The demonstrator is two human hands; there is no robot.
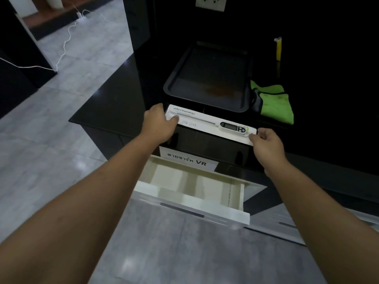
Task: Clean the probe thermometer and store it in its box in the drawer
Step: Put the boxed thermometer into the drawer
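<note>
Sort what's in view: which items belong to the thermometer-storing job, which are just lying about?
Job: thermometer box, held at its ends by left hand and right hand; open drawer below; green cloth, probably used for the cleaning.

Lying about: black tray; yellow object; paper label; wall socket; white cable.

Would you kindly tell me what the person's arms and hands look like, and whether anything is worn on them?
Both arms are bare up to the frame edge: no sleeves show. The left hand and right hand wear no gloves; no watch, bracelet or ring is visible.
</note>
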